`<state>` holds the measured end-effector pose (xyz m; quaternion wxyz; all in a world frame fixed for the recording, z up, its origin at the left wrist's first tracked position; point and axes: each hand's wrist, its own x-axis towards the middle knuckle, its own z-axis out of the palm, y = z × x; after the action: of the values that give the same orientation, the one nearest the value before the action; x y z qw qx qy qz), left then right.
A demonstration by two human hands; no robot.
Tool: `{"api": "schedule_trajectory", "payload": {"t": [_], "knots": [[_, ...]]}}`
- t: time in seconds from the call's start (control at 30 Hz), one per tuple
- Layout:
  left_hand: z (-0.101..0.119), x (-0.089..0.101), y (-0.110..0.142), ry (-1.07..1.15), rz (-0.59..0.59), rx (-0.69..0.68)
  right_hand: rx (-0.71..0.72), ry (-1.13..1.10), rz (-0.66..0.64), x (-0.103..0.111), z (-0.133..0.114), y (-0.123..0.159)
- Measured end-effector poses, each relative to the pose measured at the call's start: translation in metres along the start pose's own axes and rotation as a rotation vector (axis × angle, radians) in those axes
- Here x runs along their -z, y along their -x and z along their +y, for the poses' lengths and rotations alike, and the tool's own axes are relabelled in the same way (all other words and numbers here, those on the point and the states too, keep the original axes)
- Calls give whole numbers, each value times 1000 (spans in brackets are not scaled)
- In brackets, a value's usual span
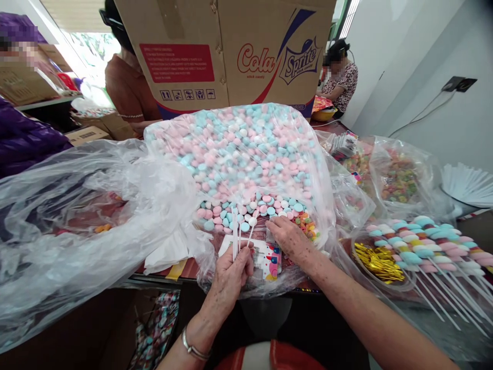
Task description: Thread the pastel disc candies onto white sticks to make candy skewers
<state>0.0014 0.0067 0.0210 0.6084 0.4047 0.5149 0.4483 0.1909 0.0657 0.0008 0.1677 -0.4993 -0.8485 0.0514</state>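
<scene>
My left hand (233, 270) is closed round several thin white candy sticks (235, 234), which point up and away from me. My right hand (290, 239) is just to the right, its fingers curled down and together at the edge of the loose candies. What its fingertips hold, if anything, is hidden. Pink, blue and white marshmallow-like candies (265, 205) spill from a large see-through bag (246, 149) in front of both hands. Small ring-shaped gummies (306, 224) lie beside my right hand. Beneath my hands are printed plastic packets (271, 262) with a colourful pattern.
At right, finished candy skewers (427, 241) lie beside a bowl of gold twist ties (379, 262). Behind them are bagged gummies (396, 177) and a bundle of white sticks (470, 185). A large cardboard box (231, 56) blocks the back. Crumpled plastic (154, 205) covers the left; people sit beyond.
</scene>
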Motion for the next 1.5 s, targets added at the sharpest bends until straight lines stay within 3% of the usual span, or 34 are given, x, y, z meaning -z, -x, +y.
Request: {"api": "schedule_trajectory", "payload": {"t": [0.1, 0.2, 0.27, 0.33, 0.43, 0.8, 1.03, 1.3, 1.5], "knots": [[8, 1, 3, -93, 32, -69, -171, -300, 144, -1, 5, -2], [14, 4, 4, -290, 28, -166, -444, -864, 297, 3, 12, -4], [14, 6, 4, -414, 12, -195, -588, -1248, 334, 8, 15, -5], [12, 7, 3, -482, 1, -206, -653, -1506, 333, 15, 15, -4], [8, 5, 0, -496, -19, -214, -666, -1659, 310, 24, 14, -4], [11, -6, -2, -558, -37, -188, -667, -1718, 314, 25, 8, -4], [12, -8, -3, -459, -44, -138, -671, -1690, 319, 26, 5, -3], [3, -14, -5, -367, -6, -132, -528, -1413, 304, 13, 7, 2], [-6, -15, -4, -332, -1, -138, -278, -1005, 288, 13, 11, 6]]}}
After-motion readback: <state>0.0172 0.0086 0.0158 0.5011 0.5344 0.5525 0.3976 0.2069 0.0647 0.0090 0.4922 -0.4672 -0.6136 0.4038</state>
